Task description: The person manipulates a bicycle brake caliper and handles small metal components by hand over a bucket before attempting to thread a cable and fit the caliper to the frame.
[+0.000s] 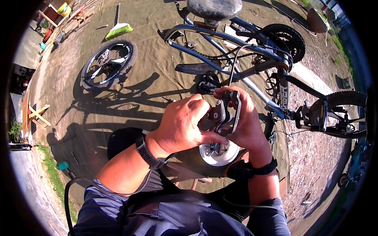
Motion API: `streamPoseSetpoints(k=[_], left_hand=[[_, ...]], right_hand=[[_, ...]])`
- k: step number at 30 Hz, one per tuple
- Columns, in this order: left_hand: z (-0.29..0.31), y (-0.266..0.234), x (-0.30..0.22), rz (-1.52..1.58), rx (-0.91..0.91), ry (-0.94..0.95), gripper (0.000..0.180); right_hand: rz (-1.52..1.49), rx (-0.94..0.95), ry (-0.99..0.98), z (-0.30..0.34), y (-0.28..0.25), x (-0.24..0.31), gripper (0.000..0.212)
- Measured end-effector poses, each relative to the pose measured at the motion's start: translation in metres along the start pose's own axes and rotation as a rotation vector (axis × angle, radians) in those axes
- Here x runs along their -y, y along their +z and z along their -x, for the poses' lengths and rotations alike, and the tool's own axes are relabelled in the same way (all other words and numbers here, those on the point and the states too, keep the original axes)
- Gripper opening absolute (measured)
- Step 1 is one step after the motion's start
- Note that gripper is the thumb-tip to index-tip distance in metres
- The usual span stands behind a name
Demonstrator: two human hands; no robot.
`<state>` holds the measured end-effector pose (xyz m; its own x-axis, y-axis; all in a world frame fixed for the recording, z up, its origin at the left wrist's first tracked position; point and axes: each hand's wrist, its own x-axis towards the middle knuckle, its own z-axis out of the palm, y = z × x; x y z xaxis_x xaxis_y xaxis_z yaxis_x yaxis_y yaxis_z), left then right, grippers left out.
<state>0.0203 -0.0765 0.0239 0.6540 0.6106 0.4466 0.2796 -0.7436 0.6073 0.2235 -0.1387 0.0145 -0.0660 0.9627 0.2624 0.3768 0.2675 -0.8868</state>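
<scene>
Both hands are closed on a rear derailleur (223, 113), a dark metal part with a pale cage plate. My left hand (179, 125) grips it from the left, fingers curled and thumb along its lower end. From the other side, my right hand (249, 124) wraps round the cage. A dark cable (233, 67) runs from the derailleur up to the blue bicycle frame (248, 80). Below my hands sits a white bowl (220, 161) with small metal parts in it, partly hidden by my fingers.
The bicycle's front wheel (338, 112) is at the right and its saddle (214, 8) at the top. A loose wheel (109, 65) lies on the brown ground cloth (147, 47), near a green-bristled broom (119, 30). A wooden stand (39, 116) is at the far left.
</scene>
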Motion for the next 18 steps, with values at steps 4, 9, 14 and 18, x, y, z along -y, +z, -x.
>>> streamPoseSetpoints(k=[4,9,14,18], left_hand=[[0.001,0.002,0.000,-0.020,0.001,0.002,0.070],[0.000,0.003,-0.002,-0.016,0.034,-0.004,0.070],[0.002,0.006,0.001,-0.048,-0.003,0.063,0.069],[0.001,0.008,0.000,-0.094,-0.026,0.103,0.069]], right_hand=[[0.044,-0.037,-0.005,0.001,0.003,0.000,0.102],[0.089,-0.065,-0.047,0.002,0.003,0.001,0.088],[0.001,-0.069,-0.019,0.006,0.007,-0.005,0.087],[-0.041,-0.062,-0.027,0.008,0.009,-0.012,0.092]])
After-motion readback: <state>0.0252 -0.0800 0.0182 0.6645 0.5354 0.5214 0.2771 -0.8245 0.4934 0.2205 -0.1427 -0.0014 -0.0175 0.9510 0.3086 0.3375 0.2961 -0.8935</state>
